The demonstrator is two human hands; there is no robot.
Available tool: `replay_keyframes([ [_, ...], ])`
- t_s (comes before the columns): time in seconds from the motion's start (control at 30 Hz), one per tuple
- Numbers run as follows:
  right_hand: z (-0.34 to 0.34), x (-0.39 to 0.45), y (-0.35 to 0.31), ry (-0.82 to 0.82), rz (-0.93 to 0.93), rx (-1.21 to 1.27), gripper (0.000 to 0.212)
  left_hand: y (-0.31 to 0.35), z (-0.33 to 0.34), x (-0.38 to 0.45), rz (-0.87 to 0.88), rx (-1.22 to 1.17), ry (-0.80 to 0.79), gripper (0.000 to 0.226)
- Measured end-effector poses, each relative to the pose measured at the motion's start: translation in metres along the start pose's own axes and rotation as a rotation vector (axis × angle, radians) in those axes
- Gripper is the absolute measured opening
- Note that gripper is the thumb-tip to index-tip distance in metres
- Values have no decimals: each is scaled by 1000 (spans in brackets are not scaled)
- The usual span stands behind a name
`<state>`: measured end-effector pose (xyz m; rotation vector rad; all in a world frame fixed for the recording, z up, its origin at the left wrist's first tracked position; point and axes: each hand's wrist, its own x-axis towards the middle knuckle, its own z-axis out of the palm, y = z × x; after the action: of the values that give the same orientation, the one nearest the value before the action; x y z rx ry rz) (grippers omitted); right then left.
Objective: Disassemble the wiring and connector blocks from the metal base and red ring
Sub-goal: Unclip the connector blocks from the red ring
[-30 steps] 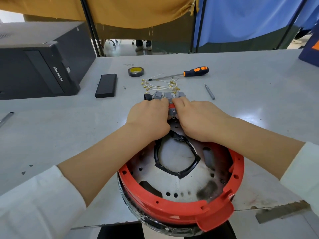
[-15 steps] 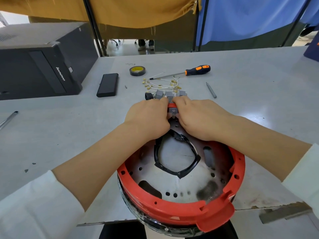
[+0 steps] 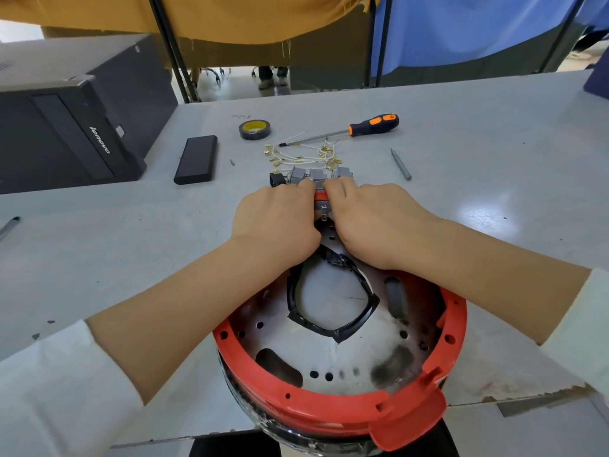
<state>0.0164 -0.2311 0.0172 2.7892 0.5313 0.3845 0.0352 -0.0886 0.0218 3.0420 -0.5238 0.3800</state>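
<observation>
A red ring [image 3: 329, 412] rims a round metal base [image 3: 333, 354] at the table's near edge. Black tape [image 3: 359, 321] frames the hole in the base's middle. My left hand [image 3: 280, 222] and right hand [image 3: 372, 219] meet at the ring's far side, fingers curled round a grey connector block [image 3: 322, 207] seated in the rim. Most of that block is hidden by my fingers. Just beyond lie several loose grey connector blocks [image 3: 316, 174], a small black part [image 3: 276, 179], and white wires with brass terminals [image 3: 303, 156].
An orange-and-black screwdriver [image 3: 349, 130] and a roll of tape [image 3: 254, 129] lie farther back. A black slab [image 3: 197, 159] and a black computer case [image 3: 66, 127] sit at the left. A metal bit [image 3: 400, 164] lies right; a pen [image 3: 8, 225] lies far left.
Both hands stay pressed together on the block at the ring's far rim. Only the view shifted slightly.
</observation>
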Motion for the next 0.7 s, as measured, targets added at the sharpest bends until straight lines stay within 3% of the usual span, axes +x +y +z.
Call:
replay_keyframes([
  [0.27,-1,-1,5,14,-11,144,29,-8,1,-1,85,-32,-21,15],
  [0.7,3,2,4,37,-13,105,28,-6,3,4,75,7,17,17],
])
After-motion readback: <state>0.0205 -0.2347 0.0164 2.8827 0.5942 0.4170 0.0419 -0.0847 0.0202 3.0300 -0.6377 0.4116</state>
